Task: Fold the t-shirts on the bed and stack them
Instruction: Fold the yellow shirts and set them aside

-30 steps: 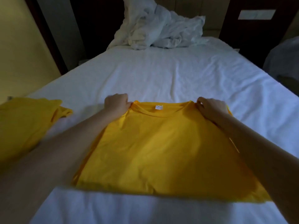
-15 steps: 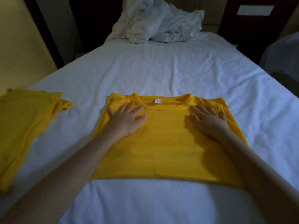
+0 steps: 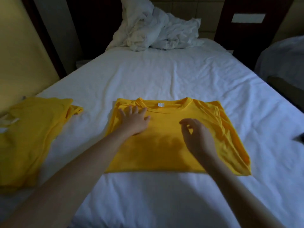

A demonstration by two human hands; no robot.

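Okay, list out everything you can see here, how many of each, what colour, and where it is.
folded t-shirt: one, yellow, flat on the middle of the bed, collar away from the person
neck label: one, white, inside that collar
other t-shirts: count unclear, yellow, lying at the left edge of the bed
bed sheet: one, white, covering the mattress
crumpled bedding: one heap, white, at the head of the bed
headboard: one, tan, padded, behind the heap
wall: yellow, at left
second bed: one, pale, at the right edge, partly in view
left hand: flat on the folded t-shirt, near the collar
right hand: above the folded t-shirt, fingers loosely curled, holding nothing
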